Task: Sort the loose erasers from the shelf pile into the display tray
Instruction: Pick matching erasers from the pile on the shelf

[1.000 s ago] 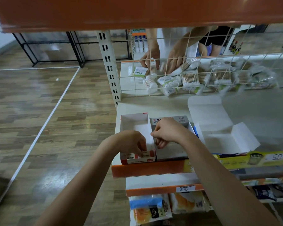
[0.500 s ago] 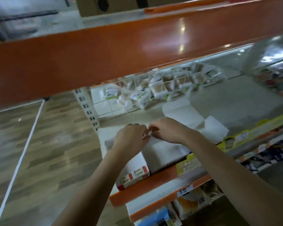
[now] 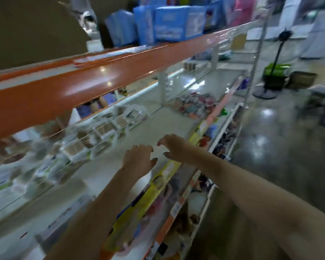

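Motion blurs the head view. A heap of small pink and pale loose erasers (image 3: 195, 105) lies far along the white shelf (image 3: 169, 121), beyond a white upright. My left hand (image 3: 139, 158) hovers over the shelf near its front edge, fingers relaxed and holding nothing. Just to its right and slightly farther along is my right hand (image 3: 174, 145), with its fingers spread towards the heap and also holding nothing. Both hands are well short of the erasers. A blurred white box (image 3: 60, 218), possibly the display tray, sits at the lower left beside my left forearm.
An orange shelf edge (image 3: 101, 79) hangs low overhead. A wire grid with wrapped packets (image 3: 94, 134) backs the shelf on the left. Blue packs (image 3: 169, 25) stand on top. Lower shelves hold goods (image 3: 178, 212). A fan stand (image 3: 265, 92) is on the aisle floor at right.
The view has swung right along the shelf. Both hands have left the white boxes and moved right, apart from each other and with fingers loosened.
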`<state>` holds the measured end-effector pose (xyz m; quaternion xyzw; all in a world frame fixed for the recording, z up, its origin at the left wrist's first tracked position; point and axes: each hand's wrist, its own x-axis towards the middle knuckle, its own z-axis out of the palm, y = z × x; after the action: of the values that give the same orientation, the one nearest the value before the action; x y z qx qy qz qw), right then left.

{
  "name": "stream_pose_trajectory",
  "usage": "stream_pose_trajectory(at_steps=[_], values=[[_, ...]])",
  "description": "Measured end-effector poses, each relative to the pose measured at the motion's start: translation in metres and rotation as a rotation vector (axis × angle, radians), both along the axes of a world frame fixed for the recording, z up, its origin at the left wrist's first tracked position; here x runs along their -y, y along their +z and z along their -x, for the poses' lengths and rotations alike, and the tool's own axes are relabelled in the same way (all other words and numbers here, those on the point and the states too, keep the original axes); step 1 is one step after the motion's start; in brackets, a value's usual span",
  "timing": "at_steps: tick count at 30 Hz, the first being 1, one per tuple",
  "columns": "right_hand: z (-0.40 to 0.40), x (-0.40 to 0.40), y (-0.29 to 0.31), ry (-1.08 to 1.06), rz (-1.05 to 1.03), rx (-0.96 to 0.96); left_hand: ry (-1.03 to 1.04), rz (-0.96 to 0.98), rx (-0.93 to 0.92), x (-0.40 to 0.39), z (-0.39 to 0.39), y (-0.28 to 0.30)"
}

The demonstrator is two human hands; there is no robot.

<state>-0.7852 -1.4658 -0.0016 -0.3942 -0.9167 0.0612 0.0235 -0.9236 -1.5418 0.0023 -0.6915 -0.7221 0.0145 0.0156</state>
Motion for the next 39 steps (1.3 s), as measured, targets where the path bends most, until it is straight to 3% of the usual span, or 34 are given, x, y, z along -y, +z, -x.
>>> stream_pose_trajectory(at_steps=[7, 14, 21, 26, 31, 36, 39], values=[[-0.11, -0.091, 0.0, -0.111, -0.062, -0.022, -0.059, -0.01, 0.069, -0.11, -0.1, -0.008], [-0.163, -0.181, -0.016, -0.192, -0.048, -0.06, -0.079, 0.019, 0.101, -0.213, -0.149, -0.019], [-0.176, -0.278, -0.029, -0.219, -0.097, 0.022, -0.007, -0.047, 0.215, -0.318, -0.137, -0.035], [-0.176, -0.349, -0.04, -0.228, -0.133, 0.032, 0.054, -0.073, 0.192, -0.37, -0.119, -0.052], [-0.181, -0.385, -0.05, -0.246, -0.082, -0.136, 0.086, -0.039, 0.183, -0.399, -0.114, -0.067], [-0.181, -0.411, -0.054, -0.205, -0.088, -0.241, 0.109, -0.132, 0.27, -0.409, -0.11, -0.075], [-0.186, -0.422, -0.064, -0.126, -0.124, -0.205, 0.135, -0.157, 0.297, -0.408, -0.115, -0.079]])
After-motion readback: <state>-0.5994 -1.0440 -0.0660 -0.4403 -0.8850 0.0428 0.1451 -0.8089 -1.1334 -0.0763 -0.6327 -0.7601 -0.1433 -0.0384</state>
